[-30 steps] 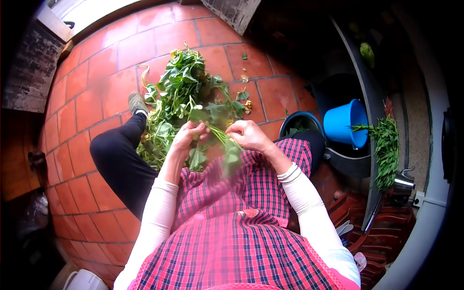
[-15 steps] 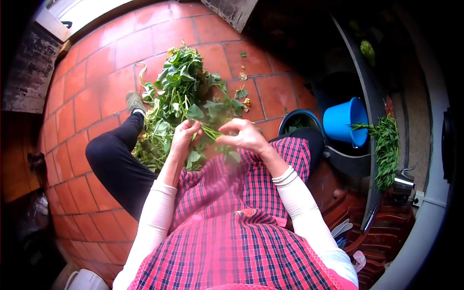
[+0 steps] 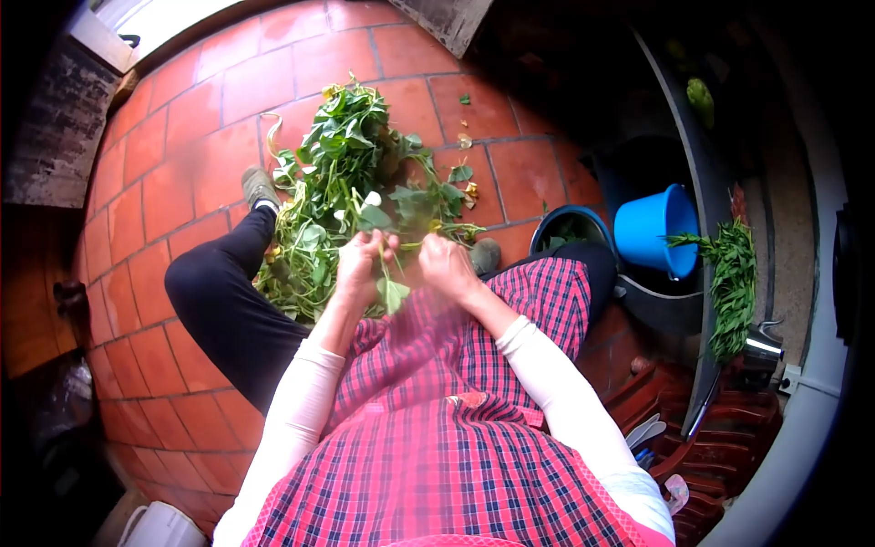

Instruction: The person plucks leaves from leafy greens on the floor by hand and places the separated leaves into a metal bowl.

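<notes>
My left hand (image 3: 363,260) is closed on green leafy stems, with a leaf (image 3: 392,294) hanging below the fingers and another leaf just above them. To its right, my right hand (image 3: 446,263) is also closed, its fingers pinching the stems; a short green stretch of stem (image 3: 409,244) spans the gap between the hands. Beyond them, a large heap of leafy green stems (image 3: 342,146) lies on the floor between my legs. A few yellowed leaves show in the heap. The exact fingertip contact is partly hidden.
At the right, a dark bowl (image 3: 571,219) with some leaves inside stands beside a blue bucket (image 3: 652,232). A bunch of narrow-leaved greens (image 3: 732,292) lies on the shelf edge. Loose leaf bits (image 3: 466,141) are scattered on the red floor tiles (image 3: 225,155). A whitish container (image 3: 164,529) is at lower left.
My right hand has moved slightly left and its fingers have closed on the stems. A leaf now hangs lower beneath my left hand. The view has shifted slightly.
</notes>
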A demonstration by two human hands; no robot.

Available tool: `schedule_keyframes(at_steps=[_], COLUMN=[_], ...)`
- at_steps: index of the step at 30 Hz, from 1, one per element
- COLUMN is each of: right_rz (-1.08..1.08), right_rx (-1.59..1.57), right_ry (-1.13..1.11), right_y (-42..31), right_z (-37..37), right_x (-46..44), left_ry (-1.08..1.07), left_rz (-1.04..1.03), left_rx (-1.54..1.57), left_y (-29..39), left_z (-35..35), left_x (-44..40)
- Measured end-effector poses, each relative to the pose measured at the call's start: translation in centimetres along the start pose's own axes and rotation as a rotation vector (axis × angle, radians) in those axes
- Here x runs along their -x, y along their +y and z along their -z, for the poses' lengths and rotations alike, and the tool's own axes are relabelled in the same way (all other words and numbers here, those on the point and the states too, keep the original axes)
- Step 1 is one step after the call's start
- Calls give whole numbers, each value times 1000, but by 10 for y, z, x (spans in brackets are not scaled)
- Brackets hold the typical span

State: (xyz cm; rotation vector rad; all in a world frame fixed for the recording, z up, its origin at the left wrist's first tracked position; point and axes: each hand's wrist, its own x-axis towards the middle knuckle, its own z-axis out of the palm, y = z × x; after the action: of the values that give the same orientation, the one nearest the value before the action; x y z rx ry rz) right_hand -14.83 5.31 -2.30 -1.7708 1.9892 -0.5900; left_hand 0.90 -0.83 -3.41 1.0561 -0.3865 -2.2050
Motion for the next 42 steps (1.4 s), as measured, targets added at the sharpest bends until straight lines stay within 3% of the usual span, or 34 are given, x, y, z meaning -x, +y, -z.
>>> schedule_keyframes(at_steps=[1, 2, 3, 4, 5, 6, 8, 10, 12, 14, 16, 18, 22, 26, 27, 30, 32, 34, 35, 36, 37, 38, 40, 41, 42], right_rz=[-27, 49, 2, -412, -416, -419, -563, -530, -454, -372, -464, -268, -351, -590, -385, -381, -61, 87, 90, -55, 95, 58, 47, -242, -271], right_rx=[53, 376, 463, 124, -179, -480, -949, -1224, -1225, -986, -857, -791, -951, -1320, -1258, -1086, -292, -46, 38, 164, 554, 779, 858, 382, 144], right_ry=[68, 54, -46, -17, 65, 137, -80, -229, -283, -334, -523, -453, -402, -573, -586, -594, -318, -159, -203, -268, -376, -398, -196, -32, 48], right_y=[19, 48, 82, 96, 104, 108, 45, 7, 0, -20, -36, -36, -15, -18, -8, -4, -12, -21, -13, 2, 39, 76, 157, 183, 190], right_z=[-15, -23, -12, 5, 11, 10, 35, 48, 49, 48, 34, 6, -19, 4, -5, -16, -22, -16, -18, -15, -8, 15, 68, 104, 147], right_x=[-6, -12, -16, -20, -20, -17, -25, -27, -26, -24, -20, -12, -6, -6, -7, -8, -5, 3, 1, -10, -24, -37, -50, -55, -52], left_ry=[-8, 24, 35, 48, -4, -192, 108, 92, 142, 145, 70, 64, 28, -48, -21, 34, 15, 45, 33, 24, 36, 32, 32, 133, 229], left_rz=[15, 13, -38, -91, -106, -34, -18, -8, -3, -39, -61, -68, 29, 27, 17, -6, 8, 9, 44, 80, 59, -21, 50, 121, 185], left_rx=[-17, -14, 38, 88, 166, 359, 313, 295, 282, 283, 333, 332, 399, 425, 422, 420, 426, 416, 455, 493, 498, 385, 184, 72, -43], left_y=[-9, -10, 1, 15, 19, 18, 25, 16, 14, 13, 7, 6, 11, 12, 11, 7, 0, -9, -11, -11, -2, 6, 14, 14, 16], left_z=[-2, 3, 2, 4, 18, 40, 10, 12, 12, 11, 12, 3, 14, 20, 19, 23, 27, 20, 19, 20, 12, 8, 31, 37, 42], left_x=[0, 0, 5, 9, 2, -8, 1, -3, -2, -5, -10, -6, -6, -11, -11, -12, -13, -11, -9, -8, 0, 7, 7, 9, 9])
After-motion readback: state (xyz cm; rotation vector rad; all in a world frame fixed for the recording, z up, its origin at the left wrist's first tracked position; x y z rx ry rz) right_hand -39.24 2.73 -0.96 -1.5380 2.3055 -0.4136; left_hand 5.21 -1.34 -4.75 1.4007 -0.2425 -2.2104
